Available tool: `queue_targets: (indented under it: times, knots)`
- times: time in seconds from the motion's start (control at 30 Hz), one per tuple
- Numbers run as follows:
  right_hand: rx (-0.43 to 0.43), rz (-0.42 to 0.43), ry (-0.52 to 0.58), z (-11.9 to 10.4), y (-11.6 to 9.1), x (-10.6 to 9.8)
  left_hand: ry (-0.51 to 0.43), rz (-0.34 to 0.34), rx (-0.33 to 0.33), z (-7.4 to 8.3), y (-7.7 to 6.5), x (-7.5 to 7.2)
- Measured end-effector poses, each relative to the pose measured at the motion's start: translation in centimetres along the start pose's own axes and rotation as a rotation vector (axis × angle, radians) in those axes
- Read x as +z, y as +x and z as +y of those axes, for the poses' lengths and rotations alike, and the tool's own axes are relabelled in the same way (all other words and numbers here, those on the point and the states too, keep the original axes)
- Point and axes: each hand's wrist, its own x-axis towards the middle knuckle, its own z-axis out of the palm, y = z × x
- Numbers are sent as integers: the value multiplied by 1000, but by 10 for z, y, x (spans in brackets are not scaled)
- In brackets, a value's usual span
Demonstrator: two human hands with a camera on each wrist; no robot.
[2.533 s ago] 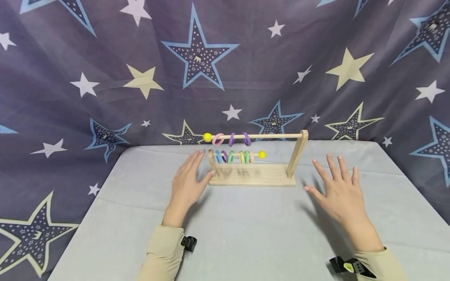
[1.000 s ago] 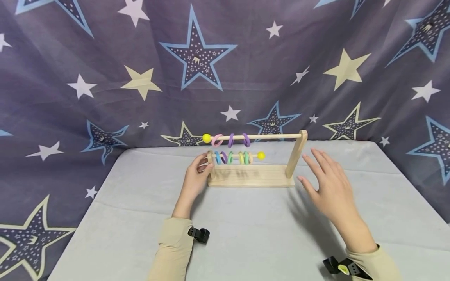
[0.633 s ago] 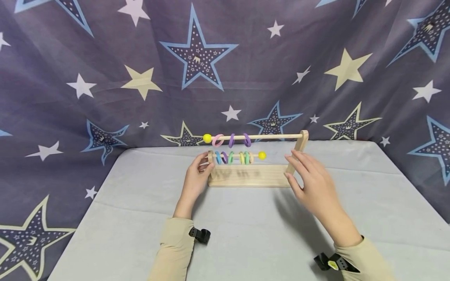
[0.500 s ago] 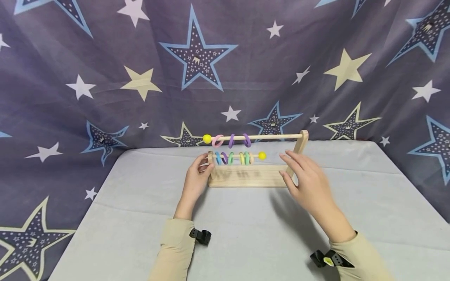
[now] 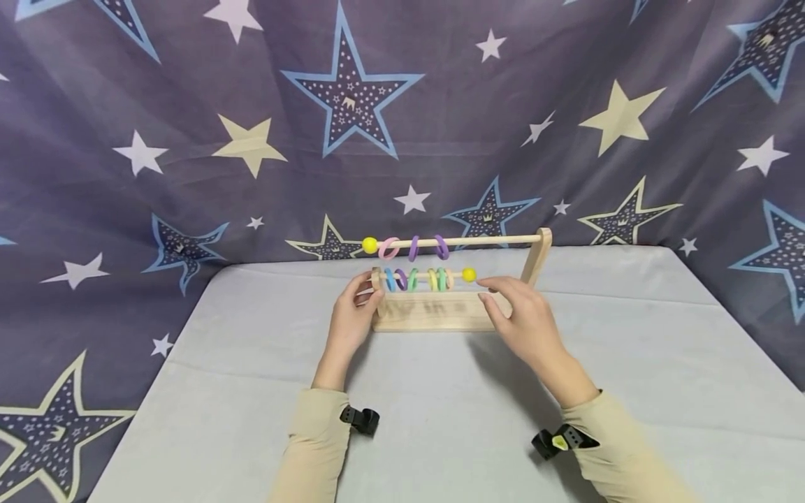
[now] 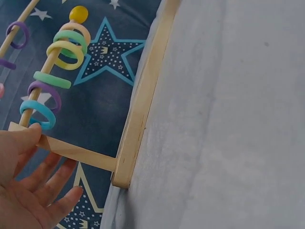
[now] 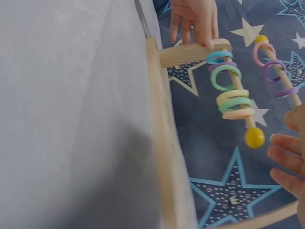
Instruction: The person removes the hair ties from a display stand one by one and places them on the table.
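Observation:
A wooden ring stand [image 5: 434, 319] rests on the table. Its lower rod carries several coloured rings, among them a blue ring [image 6: 38, 113] beside the short left post, and ends in a yellow ball [image 5: 469, 274]. Two purple rings and a pink ring [image 5: 388, 249] hang on the upper rod [image 5: 497, 240]. My left hand [image 5: 352, 318] grips the short post [image 6: 78, 151], thumb in front and fingers behind. My right hand [image 5: 525, 321] hovers just right of the lower yellow ball, thumb and forefinger apart, holding nothing. It hides part of the tall right post [image 5: 537, 257].
A pale grey cloth covers the table [image 5: 428, 419]. Close behind the stand hangs a dark curtain [image 5: 465, 140] printed with stars. Each wrist wears a small black camera, as on the right wrist camera [image 5: 547, 443].
My left hand has moved in and taken hold of the short post. From beyond the right post, my right hand has moved left to the lower yellow ball, its fingers drawing closer together.

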Motion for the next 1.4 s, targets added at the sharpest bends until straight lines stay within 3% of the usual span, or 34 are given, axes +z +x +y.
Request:
queue_targets:
  times: [0.47,0.93,1.4]
  knots:
    - [195,58,245,-3,1,41,-8,19,4,-3,-4,-10]
    - [363,33,192,-5,2,63,-38,21,-2,-2,-3,-3]
    - [367,38,195,-3,6,70,-41,13,-14,1,0,-1]
